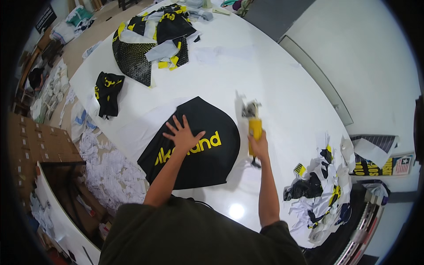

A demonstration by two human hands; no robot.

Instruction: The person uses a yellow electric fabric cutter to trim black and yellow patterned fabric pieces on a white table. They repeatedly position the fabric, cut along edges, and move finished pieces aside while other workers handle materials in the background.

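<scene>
The white table (pixel 287 110) fills most of the view, and on it, near the person, lies the black cloth (pixel 210 161), spread flat with one rounded side and yellow lettering. A pale sheet (pixel 134 126) shows beside the cloth's left edge. Cut pieces (pixel 176 30) are heaped at the far end, a scrap pile (pixel 324 207) sits at the right, and a smaller black piece (pixel 109 93) lies crumpled at the far left.

The step in hand looks like trimming the cloth. The left hand (pixel 184 138) presses on it, fingers spread wide and gripping nothing. The right hand (pixel 259 145) has its fingers closed around a yellow hand tool (pixel 255 128), probably a cutter, just right of the cloth and apart from it. The next move seems to call for keeping the cloth flat and the tool's head clear of the left fingers.

The tool's metal head is blurred, so its blade cannot be made out, nor whether it touches the table. The left hand and forearm cover part of the lettering, and the dark shirt cuts off the near edge of the table.
</scene>
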